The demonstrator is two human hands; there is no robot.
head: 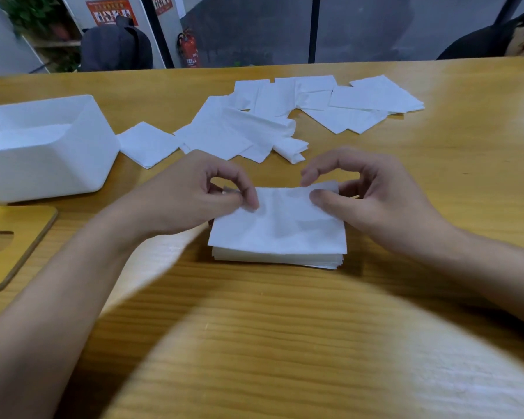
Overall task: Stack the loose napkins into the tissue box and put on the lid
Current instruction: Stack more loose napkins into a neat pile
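- Left hand (194, 195): thumb and forefinger closed in a pinch on the far left corner of the top napkin (282, 225), other fingers curled.
- Right hand (375, 195): thumb under and forefinger hooked over the far right corner, narrow gap; actual contact is blurred.
- Top napkin lies on a squared stack (273, 260), far edge lifted slightly.
- Stack sits on the wooden table (285, 343), between both forearms.
- Loose napkins (285, 116) scattered beyond the hands, overlapping.
- Tissue box (43, 164): white, open, far left, some napkins inside.
- Lid (28, 234): wooden, flat on the table, just in front of the box.
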